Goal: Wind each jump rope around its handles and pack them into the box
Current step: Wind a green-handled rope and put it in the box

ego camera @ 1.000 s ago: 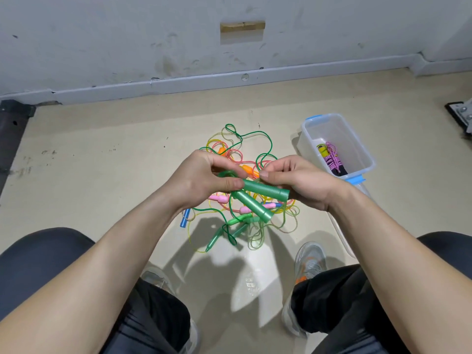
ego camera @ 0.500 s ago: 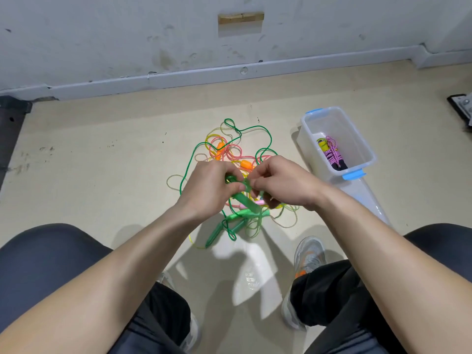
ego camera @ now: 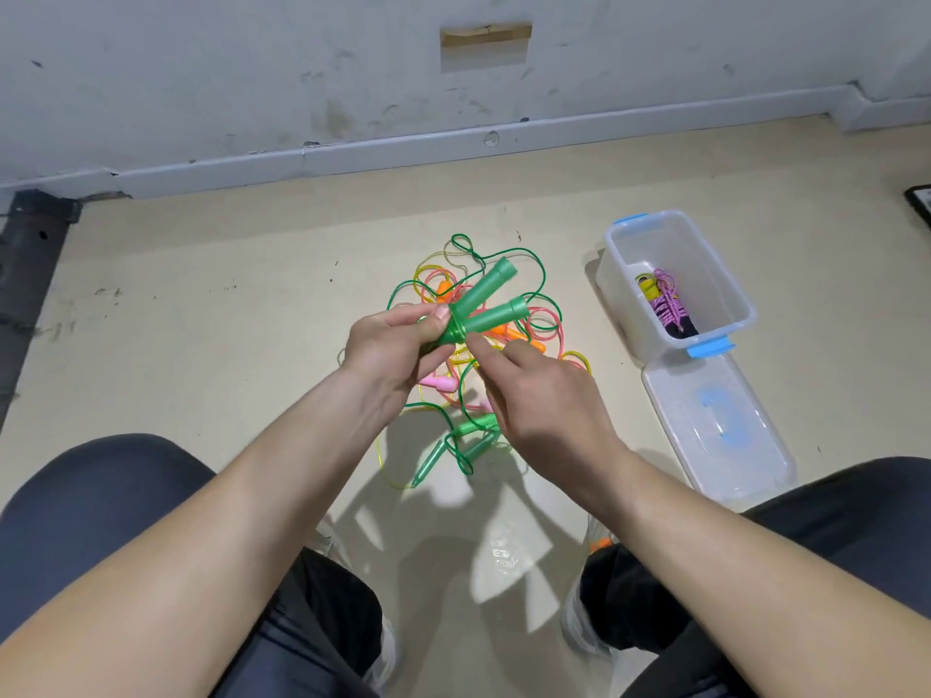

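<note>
A second earlier you held the two green handles [ego camera: 483,307] crosswise between both hands. By this moment your left hand [ego camera: 390,345] alone gripped their narrow ends, fingers and thumb curled round them, and the wide ends fanned up and away over the pile of ropes [ego camera: 549,319] on the floor. Your right hand [ego camera: 544,400] had let go and sat just beside the base, forefinger out. I could not tell whether it pinched the cord. With the handles paired, winding looked ready to start. The box [ego camera: 615,289] stood to the right, with one wound rope [ego camera: 667,304] inside.
</note>
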`<action>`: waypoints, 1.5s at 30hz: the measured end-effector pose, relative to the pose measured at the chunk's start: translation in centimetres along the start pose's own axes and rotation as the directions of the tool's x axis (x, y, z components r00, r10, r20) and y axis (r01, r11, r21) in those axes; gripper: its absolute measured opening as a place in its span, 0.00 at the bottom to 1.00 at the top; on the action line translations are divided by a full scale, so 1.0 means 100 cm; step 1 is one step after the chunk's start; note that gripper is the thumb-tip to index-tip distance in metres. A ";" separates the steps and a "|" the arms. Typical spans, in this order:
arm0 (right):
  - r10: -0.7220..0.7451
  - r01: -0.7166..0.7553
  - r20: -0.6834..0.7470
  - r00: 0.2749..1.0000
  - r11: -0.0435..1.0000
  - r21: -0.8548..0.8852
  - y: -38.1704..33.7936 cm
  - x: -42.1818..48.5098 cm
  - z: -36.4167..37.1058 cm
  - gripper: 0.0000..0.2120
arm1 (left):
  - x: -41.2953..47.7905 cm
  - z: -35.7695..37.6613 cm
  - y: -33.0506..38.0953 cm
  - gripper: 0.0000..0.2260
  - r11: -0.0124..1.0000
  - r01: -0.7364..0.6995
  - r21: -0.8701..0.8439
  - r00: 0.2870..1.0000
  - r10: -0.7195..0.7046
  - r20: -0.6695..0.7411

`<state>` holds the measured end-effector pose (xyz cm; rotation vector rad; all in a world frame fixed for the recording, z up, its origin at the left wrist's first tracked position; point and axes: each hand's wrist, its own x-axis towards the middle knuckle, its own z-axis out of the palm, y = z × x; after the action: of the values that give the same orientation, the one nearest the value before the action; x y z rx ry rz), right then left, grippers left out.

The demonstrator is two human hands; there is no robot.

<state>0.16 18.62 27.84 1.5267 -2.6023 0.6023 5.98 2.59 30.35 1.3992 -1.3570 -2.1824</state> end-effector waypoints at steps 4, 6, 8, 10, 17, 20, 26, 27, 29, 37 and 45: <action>0.258 -0.234 0.021 0.966 0.835 0.497 -0.002 0.000 -0.004 0.11 | 0.002 -0.002 0.011 0.03 0.993 0.047 -0.110 0.999 -0.047 0.002; 0.365 -0.406 0.186 0.912 0.750 0.522 0.003 0.006 -0.007 0.15 | 0.003 -0.004 0.016 0.04 0.990 0.067 -0.127 0.997 -0.063 0.040; 0.393 -0.530 0.355 0.848 0.629 0.569 0.019 0.011 -0.007 0.16 | 0.002 -0.006 0.020 0.04 0.991 0.092 -0.092 0.991 -0.082 0.108; 0.321 -0.565 0.467 0.824 0.536 0.627 0.038 0.015 -0.014 0.14 | -0.001 -0.007 0.021 0.04 0.995 0.099 -0.023 0.977 -0.092 0.194; 0.122 -0.606 0.647 0.753 0.513 0.608 0.058 0.023 -0.034 0.10 | -0.015 -0.002 0.013 0.05 0.935 0.006 0.353 0.807 -0.213 0.550; 0.109 -0.600 0.685 0.720 0.594 0.536 0.058 0.024 -0.042 0.09 | -0.015 0.000 0.006 0.04 0.770 -0.239 0.592 0.797 -0.193 0.573; 0.343 -0.691 0.637 0.690 0.572 0.441 0.034 0.026 -0.036 0.12 | -0.004 0.003 -0.008 0.03 0.326 -0.521 0.789 0.853 0.195 0.484; 0.392 -0.721 0.613 0.686 0.484 0.497 0.027 0.025 -0.033 0.11 | -0.003 0.002 -0.010 0.03 0.298 -0.531 0.793 0.842 0.292 0.454; 0.479 -0.733 0.574 0.664 0.264 0.627 0.011 0.022 -0.028 0.07 | -0.001 0.003 -0.012 0.03 0.385 -0.517 0.765 0.835 0.423 0.352; 0.420 -0.581 0.405 0.812 0.520 0.626 -0.014 -0.004 0.000 0.15 | -0.001 0.003 -0.004 0.06 0.913 -0.241 0.329 0.970 0.228 0.079; 0.138 -0.638 0.626 0.768 0.258 0.725 0.039 0.011 -0.015 0.07 | -0.001 -0.009 0.023 0.04 0.957 -0.116 0.267 0.938 0.017 0.346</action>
<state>-3.90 19.90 28.35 1.0682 -3.1964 2.4511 6.09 0.88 32.06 1.0636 -1.8738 -2.3335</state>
